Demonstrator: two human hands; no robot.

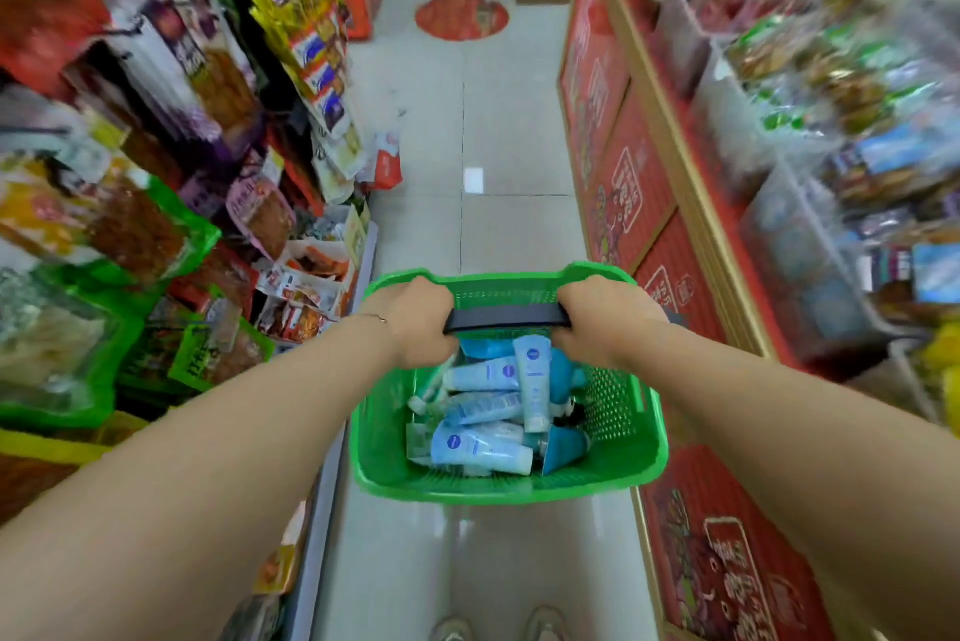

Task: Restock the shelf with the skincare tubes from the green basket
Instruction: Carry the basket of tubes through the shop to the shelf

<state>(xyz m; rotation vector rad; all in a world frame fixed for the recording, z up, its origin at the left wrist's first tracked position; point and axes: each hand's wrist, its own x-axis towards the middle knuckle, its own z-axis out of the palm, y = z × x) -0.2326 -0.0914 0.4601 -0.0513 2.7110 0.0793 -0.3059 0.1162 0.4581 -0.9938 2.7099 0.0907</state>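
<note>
While the fingers of both hands curl tightly round the flat black plastic handle (506,317), the left hand (421,323) grips its left end and the right hand (605,323) its right end. Below hangs the green perforated plastic basket (615,412), with pale blue and white skincare tubes (483,448) heaped inside. Glossy pale floor tiles (498,162) run between snack-packed shelves (156,183) and a red-fronted display stand (618,183).

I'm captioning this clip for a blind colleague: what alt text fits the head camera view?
A person's left hand and right hand grip the black handle of a green basket holding pale blue skincare tubes, in a shop aisle. Snack packets crowd the left side; a red-panelled display runs along the right.
</note>
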